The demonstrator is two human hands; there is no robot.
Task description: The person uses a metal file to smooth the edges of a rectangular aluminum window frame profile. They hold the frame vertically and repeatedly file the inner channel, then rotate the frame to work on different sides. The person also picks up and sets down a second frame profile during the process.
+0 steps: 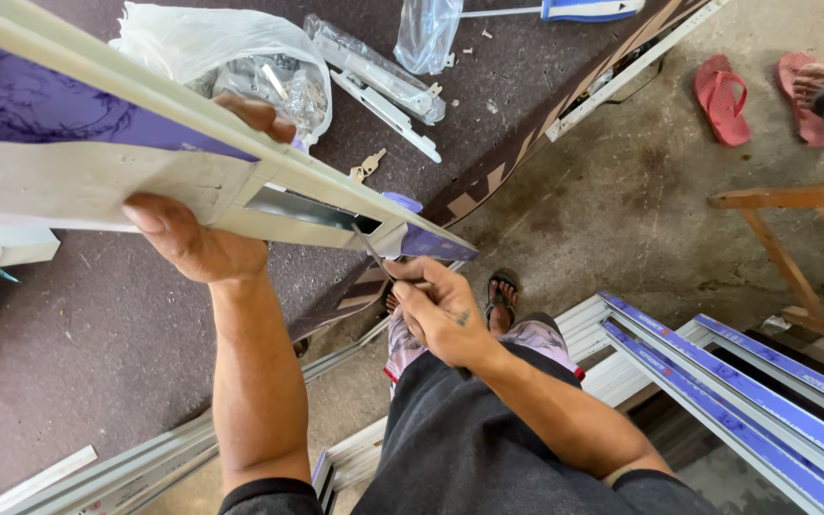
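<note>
My left hand (197,234) grips a long white window-frame profile (97,172) with purple protective film, thumb on its near face and fingertips over the far edge. The profile slants from upper left down to its cut end near the middle. A rectangular slot (312,210) is cut into its side. My right hand (441,310) pinches a thin metal tool (371,250) whose tip reaches the slot's right end.
A dark mat holds a white plastic bag of hardware (240,62), bagged metal fittings (374,72) and keys (366,167). More film-covered profiles (746,381) lie at lower right. Red sandals (722,95), another person's foot and a wooden stool (803,238) stand at right.
</note>
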